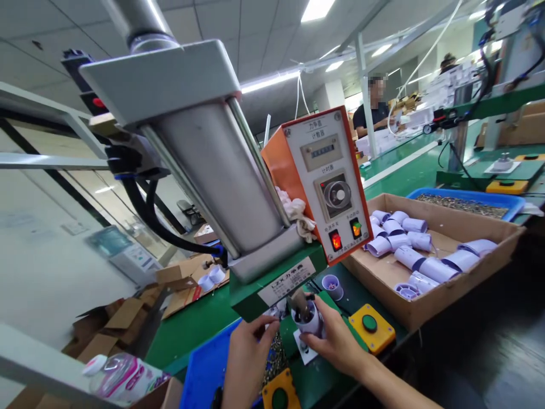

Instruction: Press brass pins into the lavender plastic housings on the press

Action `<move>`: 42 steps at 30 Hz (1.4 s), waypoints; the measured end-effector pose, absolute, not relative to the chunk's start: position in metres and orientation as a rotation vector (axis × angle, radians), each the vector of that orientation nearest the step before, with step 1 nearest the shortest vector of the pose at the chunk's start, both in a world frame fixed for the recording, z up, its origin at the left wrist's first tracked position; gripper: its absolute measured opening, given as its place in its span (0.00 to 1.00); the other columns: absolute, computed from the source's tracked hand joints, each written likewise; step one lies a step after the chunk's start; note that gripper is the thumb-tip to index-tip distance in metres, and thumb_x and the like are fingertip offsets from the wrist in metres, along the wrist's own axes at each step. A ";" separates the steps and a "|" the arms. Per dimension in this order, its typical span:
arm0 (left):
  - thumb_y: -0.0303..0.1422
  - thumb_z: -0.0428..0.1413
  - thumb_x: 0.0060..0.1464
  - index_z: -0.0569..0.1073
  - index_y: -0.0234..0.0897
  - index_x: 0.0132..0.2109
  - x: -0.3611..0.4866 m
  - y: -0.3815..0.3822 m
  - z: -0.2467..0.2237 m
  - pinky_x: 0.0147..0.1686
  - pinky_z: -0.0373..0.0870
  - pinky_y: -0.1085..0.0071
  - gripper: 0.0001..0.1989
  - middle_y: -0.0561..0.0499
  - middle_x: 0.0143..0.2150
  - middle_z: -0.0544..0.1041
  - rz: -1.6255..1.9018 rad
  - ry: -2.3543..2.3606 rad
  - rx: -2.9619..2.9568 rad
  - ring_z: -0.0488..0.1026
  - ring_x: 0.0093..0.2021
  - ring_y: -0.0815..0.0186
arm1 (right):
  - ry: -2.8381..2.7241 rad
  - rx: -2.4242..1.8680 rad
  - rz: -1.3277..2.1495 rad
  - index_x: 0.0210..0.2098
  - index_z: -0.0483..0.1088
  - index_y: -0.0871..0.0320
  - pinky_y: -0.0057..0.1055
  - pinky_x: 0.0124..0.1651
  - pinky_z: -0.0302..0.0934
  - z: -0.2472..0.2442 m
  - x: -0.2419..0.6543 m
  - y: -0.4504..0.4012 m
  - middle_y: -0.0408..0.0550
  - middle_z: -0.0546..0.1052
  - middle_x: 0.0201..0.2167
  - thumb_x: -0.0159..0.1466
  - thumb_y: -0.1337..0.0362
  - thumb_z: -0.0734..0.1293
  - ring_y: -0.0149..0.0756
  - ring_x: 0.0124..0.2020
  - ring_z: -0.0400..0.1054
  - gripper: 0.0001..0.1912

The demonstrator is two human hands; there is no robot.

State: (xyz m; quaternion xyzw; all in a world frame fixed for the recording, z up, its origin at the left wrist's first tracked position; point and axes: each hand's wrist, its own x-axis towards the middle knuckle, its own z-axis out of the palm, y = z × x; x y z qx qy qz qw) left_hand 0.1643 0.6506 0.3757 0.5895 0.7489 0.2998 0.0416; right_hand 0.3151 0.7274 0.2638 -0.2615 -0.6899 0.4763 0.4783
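My right hand (336,341) is wrapped round a white plastic cup-like part (309,322) beneath the press, with a metal piece of the press reaching into its opening. Just left of it, my left hand (251,346) has thumb and fingertips pinched together over a blue tray (208,366) of small metal pieces; what the fingertips hold is too small to make out. Behind my right hand another white cup (332,287) stands upright with small bits inside. The large silver press cylinder (217,165) rises above both hands.
An orange control box (317,187) sits beside the press. At right is a cardboard box (447,301) of white cylindrical parts. Yellow button boxes (372,329) flank my hands. A plastic bottle (123,375) lies lower left. A person (370,113) is at the far bench.
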 end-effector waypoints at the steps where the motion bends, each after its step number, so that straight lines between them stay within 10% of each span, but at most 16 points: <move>1: 0.40 0.54 0.51 0.78 0.40 0.31 0.170 0.659 0.382 0.35 0.73 0.68 0.11 0.51 0.30 0.80 0.842 2.277 1.819 0.77 0.33 0.61 | -1.684 -0.641 1.172 0.59 0.59 0.55 0.44 0.61 0.56 0.264 0.315 0.727 0.53 0.70 0.56 0.53 0.70 0.68 0.46 0.58 0.64 0.34; 16: 0.30 0.55 0.50 0.75 0.37 0.35 0.214 0.698 0.397 0.43 0.66 0.68 0.05 0.50 0.39 0.78 0.154 2.294 1.868 0.74 0.41 0.62 | -1.744 -0.647 1.223 0.60 0.58 0.55 0.43 0.61 0.56 0.262 0.318 0.728 0.52 0.69 0.56 0.54 0.68 0.67 0.43 0.58 0.63 0.34; 30: 0.32 0.64 0.40 0.76 0.36 0.33 0.212 0.706 0.395 0.31 0.62 0.71 0.09 0.53 0.32 0.78 0.180 2.171 1.837 0.73 0.33 0.65 | -1.977 -0.627 0.987 0.59 0.57 0.55 0.44 0.60 0.57 0.261 0.331 0.735 0.52 0.70 0.55 0.56 0.67 0.68 0.45 0.57 0.62 0.33; 34: 0.38 0.58 0.51 0.76 0.37 0.43 0.202 0.674 0.401 0.37 0.66 0.71 0.13 0.52 0.38 0.79 0.367 2.185 1.872 0.74 0.38 0.65 | -2.042 -0.755 0.803 0.59 0.58 0.55 0.45 0.58 0.58 0.241 0.355 0.737 0.52 0.70 0.54 0.57 0.67 0.68 0.45 0.55 0.63 0.32; 42: 0.28 0.49 0.58 0.73 0.43 0.52 0.191 0.547 0.294 0.52 0.69 0.61 0.16 0.49 0.51 0.76 0.399 2.505 1.936 0.70 0.51 0.58 | -2.046 -0.920 0.248 0.45 0.70 0.54 0.44 0.48 0.61 0.178 0.427 0.726 0.50 0.75 0.42 0.68 0.56 0.59 0.45 0.44 0.66 0.13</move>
